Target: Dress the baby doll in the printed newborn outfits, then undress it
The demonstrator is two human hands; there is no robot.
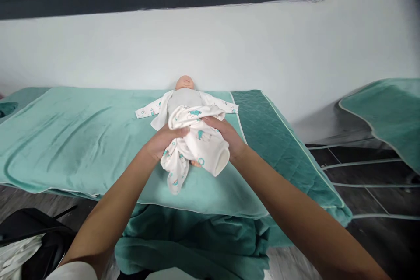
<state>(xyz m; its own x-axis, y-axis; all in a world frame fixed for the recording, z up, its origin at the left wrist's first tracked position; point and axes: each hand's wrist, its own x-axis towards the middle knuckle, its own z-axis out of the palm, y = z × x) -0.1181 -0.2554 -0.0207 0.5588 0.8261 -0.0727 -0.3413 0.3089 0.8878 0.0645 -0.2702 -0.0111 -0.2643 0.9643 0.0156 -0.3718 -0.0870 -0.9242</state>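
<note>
A baby doll (184,82) lies on its back on the bed, head toward the wall. Its open white jacket (151,108) has printed sleeves spread to both sides, over a light grey top (183,97). Above the doll's lower body, both hands hold a pair of white printed baby pants (200,133), bunched at the waist with the legs hanging down. My left hand (166,140) grips the left side, thumb on top. My right hand (226,134) grips the right side, its fingers partly hidden behind the cloth. A bit of the doll's foot (195,163) shows below.
A light green blanket (72,131) covers the bed, with a darker quilted cover (278,140) at the right. Dark green cloth (197,240) hangs at the front edge. A black chair (36,232) stands at lower left. Metal bars (364,162) of another frame are at right.
</note>
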